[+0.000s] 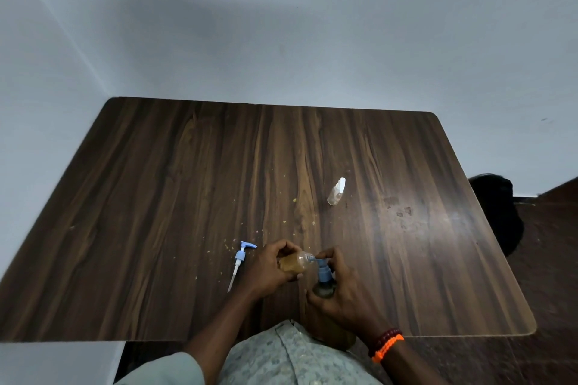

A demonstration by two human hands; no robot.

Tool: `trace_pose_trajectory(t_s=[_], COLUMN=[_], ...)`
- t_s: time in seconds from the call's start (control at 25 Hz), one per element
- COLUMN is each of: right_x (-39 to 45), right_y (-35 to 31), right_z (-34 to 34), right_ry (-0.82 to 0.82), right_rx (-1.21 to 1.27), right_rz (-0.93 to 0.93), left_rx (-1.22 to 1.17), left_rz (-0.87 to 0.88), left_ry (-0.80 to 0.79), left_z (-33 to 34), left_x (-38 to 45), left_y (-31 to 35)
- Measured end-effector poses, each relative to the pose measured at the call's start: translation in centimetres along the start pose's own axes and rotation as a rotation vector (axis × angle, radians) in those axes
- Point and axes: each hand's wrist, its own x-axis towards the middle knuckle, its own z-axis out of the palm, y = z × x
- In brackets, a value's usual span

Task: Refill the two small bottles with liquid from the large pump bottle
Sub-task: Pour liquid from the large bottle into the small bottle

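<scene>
1. Head view: the left hand (269, 269) is wrapped around a small bottle (294, 264) tipped on its side, partly filled with amber liquid, its open mouth touching the blue nozzle of the large pump bottle (325, 286).
2. The right hand (339, 294) is closed around that large bottle at its neck, near the front edge of the wooden surface (156, 181); its contents look dark amber.
3. A detached blue-and-white pump head (240, 259) lies left of the hands.
4. A second small bottle (336, 192), clear with a white cap, apparently empty, lies farther back.
</scene>
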Motion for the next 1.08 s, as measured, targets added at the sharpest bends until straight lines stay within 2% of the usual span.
trace_pose_trajectory(t_s=[0.24, 0.48, 0.64, 0.92, 1.08], right_x=[0.06, 0.18, 0.04, 0.17, 0.02], right_y=[-0.28, -0.49, -0.66, -0.86, -1.08], right_z=[-0.17, -0.11, -0.19, 0.01, -0.37], right_ry=[-0.069, 0.009, -0.063, 0.042, -0.055], right_rx=[-0.03, -0.024, -0.049, -0.012, -0.042], right_rz=[-0.002, 0.004, -0.008, 0.005, -0.005], left_rx=[-0.039, -0.017, -0.034, -0.014, -0.035], left_rz=[-0.012, -0.004, -0.017, -0.011, -0.02], left_ry=[0.027, 0.002, 0.011, -0.005, 0.003], left_z=[-0.26, -0.1, -0.35, -0.14, -0.47], left_x=[0.18, -0.03, 0.17, 0.01, 0.08], left_y=[0.01, -0.33, -0.14, -0.34, -0.04])
